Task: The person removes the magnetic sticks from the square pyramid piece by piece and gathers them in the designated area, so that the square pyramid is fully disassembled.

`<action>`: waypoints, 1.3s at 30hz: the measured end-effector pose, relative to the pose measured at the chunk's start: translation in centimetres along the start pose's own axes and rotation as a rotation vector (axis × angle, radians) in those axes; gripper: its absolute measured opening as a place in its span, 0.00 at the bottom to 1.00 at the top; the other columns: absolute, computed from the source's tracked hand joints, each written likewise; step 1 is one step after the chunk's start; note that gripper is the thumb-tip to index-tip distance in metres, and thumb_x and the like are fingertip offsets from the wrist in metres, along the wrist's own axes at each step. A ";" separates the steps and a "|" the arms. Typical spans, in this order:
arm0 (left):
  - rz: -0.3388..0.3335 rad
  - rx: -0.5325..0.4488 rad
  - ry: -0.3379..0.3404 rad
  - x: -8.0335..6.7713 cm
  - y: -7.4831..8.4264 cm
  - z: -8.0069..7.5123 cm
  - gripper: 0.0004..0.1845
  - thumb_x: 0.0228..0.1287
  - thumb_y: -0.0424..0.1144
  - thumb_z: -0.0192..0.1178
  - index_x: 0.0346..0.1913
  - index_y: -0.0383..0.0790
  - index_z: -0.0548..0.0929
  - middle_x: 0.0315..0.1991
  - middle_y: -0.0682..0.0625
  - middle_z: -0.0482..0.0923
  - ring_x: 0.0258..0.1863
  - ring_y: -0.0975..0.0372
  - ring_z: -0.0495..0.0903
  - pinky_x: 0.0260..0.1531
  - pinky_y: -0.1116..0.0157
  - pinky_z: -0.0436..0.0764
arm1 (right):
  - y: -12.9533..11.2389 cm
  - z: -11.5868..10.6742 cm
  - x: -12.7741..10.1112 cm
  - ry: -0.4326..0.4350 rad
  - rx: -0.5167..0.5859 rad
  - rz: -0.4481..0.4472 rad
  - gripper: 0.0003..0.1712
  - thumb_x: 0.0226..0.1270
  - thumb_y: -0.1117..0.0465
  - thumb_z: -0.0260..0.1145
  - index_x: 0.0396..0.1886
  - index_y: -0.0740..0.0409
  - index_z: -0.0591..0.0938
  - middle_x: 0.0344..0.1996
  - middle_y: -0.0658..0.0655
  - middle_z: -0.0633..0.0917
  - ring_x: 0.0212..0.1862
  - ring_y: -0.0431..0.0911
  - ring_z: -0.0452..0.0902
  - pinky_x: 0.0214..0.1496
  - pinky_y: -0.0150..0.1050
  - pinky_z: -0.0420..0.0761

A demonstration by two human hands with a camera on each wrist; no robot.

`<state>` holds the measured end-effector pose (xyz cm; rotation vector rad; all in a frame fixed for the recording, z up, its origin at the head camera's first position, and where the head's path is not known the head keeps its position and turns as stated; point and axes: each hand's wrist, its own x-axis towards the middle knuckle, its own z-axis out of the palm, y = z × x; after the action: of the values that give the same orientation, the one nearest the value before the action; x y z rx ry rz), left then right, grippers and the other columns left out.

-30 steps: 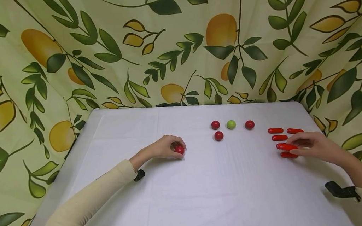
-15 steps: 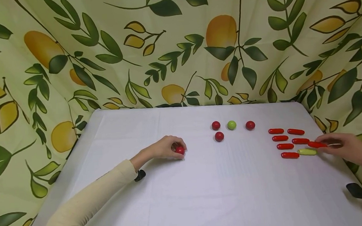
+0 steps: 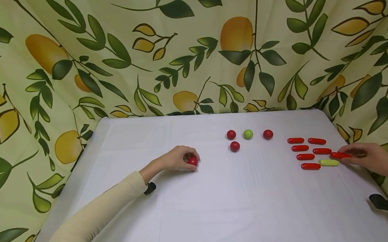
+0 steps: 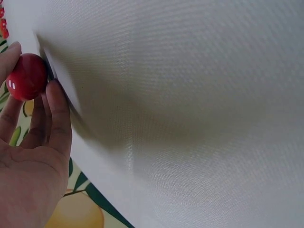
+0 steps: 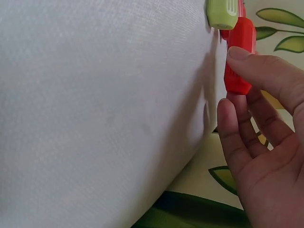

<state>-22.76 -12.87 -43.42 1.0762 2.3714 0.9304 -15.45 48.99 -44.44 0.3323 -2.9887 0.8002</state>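
Observation:
In the head view, my left hand (image 3: pixel 180 158) holds a glossy red ball (image 3: pixel 192 161) between curled fingers and thumb, low over the white table. The left wrist view shows the ball (image 4: pixel 28 77) between thumb and fingers. At the table's right side my right hand (image 3: pixel 371 158) pinches one end of a short red plastic stick (image 3: pixel 339 155) with a rounded shape. In the right wrist view, the thumb lies across this red stick (image 5: pixel 240 57). A yellow-green stick (image 3: pixel 328 162) of similar shape lies just beside it.
Several red sticks (image 3: pixel 305 157) lie in slanting rows left of my right hand. Further back are three red balls (image 3: pixel 235 146) and a green ball (image 3: pixel 248 134). A fruit-patterned curtain (image 3: pixel 182 61) surrounds the white table (image 3: pixel 204 211) at the back and sides.
My right hand has let go of a red stick in the left row and moved right, where it pinches another red stick. The left hand has stayed put with its ball.

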 end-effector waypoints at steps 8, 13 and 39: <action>-0.015 0.002 -0.004 0.1 -0.2 0.0 0.14 0.53 0.38 0.70 0.43 0.43 0.81 0.39 0.57 0.77 0.39 0.64 0.73 0.39 0.68 0.77 | 0.0 0.1 -0.2 -0.008 0.025 0.003 0.17 0.50 0.68 0.74 0.42 0.67 0.82 0.35 0.60 0.82 0.32 0.27 0.70 0.28 0.28 0.77; -0.005 -0.004 -0.006 0.1 -0.2 0.0 0.14 0.52 0.38 0.71 0.43 0.42 0.81 0.39 0.57 0.77 0.39 0.63 0.74 0.39 0.68 0.77 | 0.0 0.0 -0.2 0.005 0.036 -0.015 0.16 0.49 0.68 0.74 0.40 0.65 0.83 0.33 0.54 0.83 0.33 0.27 0.71 0.28 0.26 0.76; -0.027 -0.016 0.010 0.0 0.2 -0.1 0.17 0.51 0.36 0.71 0.44 0.40 0.80 0.40 0.54 0.76 0.40 0.63 0.74 0.39 0.69 0.77 | -2.4 -1.2 0.5 -0.010 0.078 -0.013 0.17 0.56 0.68 0.70 0.46 0.68 0.80 0.40 0.66 0.80 0.37 0.24 0.71 0.31 0.24 0.76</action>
<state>-22.68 -12.80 -43.22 1.0338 2.3764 0.9458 -15.48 47.49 -42.15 0.3593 -2.9667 0.9183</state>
